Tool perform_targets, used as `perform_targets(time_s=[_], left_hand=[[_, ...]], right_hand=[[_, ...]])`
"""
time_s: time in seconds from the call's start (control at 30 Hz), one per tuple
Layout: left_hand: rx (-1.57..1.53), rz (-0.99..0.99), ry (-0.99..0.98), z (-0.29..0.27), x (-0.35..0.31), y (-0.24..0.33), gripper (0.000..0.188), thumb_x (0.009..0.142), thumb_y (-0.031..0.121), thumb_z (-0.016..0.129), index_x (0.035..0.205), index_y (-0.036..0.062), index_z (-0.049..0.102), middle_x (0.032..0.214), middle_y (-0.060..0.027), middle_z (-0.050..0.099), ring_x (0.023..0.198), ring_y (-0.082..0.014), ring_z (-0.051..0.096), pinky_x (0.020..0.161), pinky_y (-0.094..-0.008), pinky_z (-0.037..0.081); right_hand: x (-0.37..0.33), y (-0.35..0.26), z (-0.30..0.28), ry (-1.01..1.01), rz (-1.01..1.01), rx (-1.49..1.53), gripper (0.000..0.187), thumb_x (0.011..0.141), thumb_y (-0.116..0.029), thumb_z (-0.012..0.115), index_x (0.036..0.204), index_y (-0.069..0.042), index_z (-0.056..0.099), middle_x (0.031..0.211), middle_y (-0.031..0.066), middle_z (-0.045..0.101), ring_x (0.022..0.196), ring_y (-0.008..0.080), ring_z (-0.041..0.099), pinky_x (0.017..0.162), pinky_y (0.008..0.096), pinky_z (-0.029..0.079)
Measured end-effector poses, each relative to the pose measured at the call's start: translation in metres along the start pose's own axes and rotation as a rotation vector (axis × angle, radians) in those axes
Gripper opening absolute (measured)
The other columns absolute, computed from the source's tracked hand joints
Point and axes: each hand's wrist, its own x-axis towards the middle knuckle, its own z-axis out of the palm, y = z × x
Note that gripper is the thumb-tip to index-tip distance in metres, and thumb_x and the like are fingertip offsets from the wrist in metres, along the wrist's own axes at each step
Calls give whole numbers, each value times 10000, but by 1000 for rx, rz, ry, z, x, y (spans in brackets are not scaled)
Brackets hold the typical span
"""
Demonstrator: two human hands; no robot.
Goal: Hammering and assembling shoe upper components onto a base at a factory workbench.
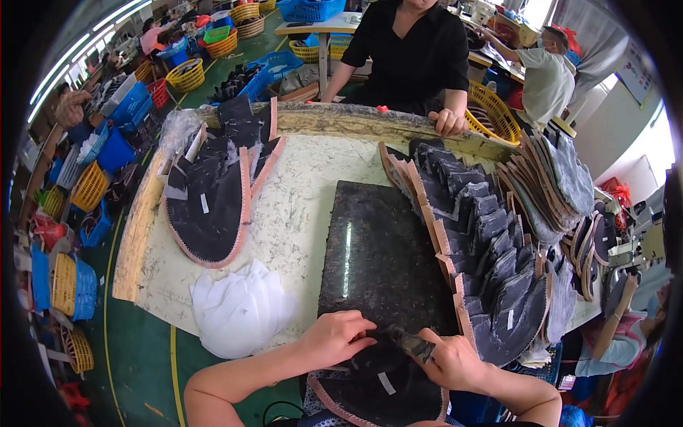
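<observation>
Just in front of me lies a black boot-upper piece (380, 397) with a pinkish toothed edge and a small white label. Its top part reaches onto a dark slab (388, 256). My left hand (338, 338) has its fingers pinched at that top part, on the black material. A short, dark, grimy tool (411, 344), perhaps a hammer, lies over the piece, with my right hand (449, 361) closed around its end. Beside the slab, on the right, overlaps a long row of similar black uppers (491, 249).
White cut pieces (238, 309) are heaped left of the slab. Further back left lie more black uppers (206, 206). Stacked grey-and-brown pieces (551, 178) stand at the right. Across the worn table (306, 164) a person in black (405, 57) rests a hand on its edge.
</observation>
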Motion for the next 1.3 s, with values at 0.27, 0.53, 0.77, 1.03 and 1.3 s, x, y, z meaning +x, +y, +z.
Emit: perform_targets(time_s=[0.27, 0.53, 0.77, 1.03, 1.3], left_hand=[[-37, 84, 24, 3, -8, -9, 153, 847, 102, 741, 977, 23, 729, 869, -99, 644, 803, -296, 661, 701, -386, 536], [-47, 105, 108, 4, -2, -7, 117, 836, 94, 739, 938, 38, 736, 836, -82, 633, 775, -269, 659, 678, -368, 538], [60, -64, 120, 10, -2, 7, 110, 812, 171, 748, 795, 84, 683, 776, -45, 623, 722, -227, 660, 608, -348, 528], [-52, 48, 9, 2, -1, -18, 143, 807, 156, 759, 900, 66, 699, 850, -105, 629, 824, -318, 654, 713, -424, 535], [106, 230, 71, 1, -6, -14, 182, 763, 26, 744, 944, 17, 733, 855, -75, 624, 796, -244, 648, 654, -339, 539]], right_hand=[[0, -8, -15, 15, -61, 226, 341, 932, -122, 658, 1225, 30, 571, 932, 214, 663, 746, 407, 670, 624, 438, 538], [-1, 8, 3, -6, -21, -34, 331, 889, -137, 652, 1168, 10, 552, 775, 181, 666, 630, 368, 665, 548, 432, 523], [-11, 15, 17, 36, -62, -7, 321, 870, -116, 640, 1144, 16, 539, 761, 194, 657, 620, 372, 657, 493, 445, 493], [-4, 10, 9, 28, -55, -163, 250, 802, -34, 716, 1038, 18, 652, 959, 200, 646, 862, 447, 661, 1187, 605, 172], [24, 0, -15, 108, 66, 151, 187, 873, 9, 666, 1057, 26, 635, 788, 182, 671, 673, 343, 688, 581, 386, 511]])
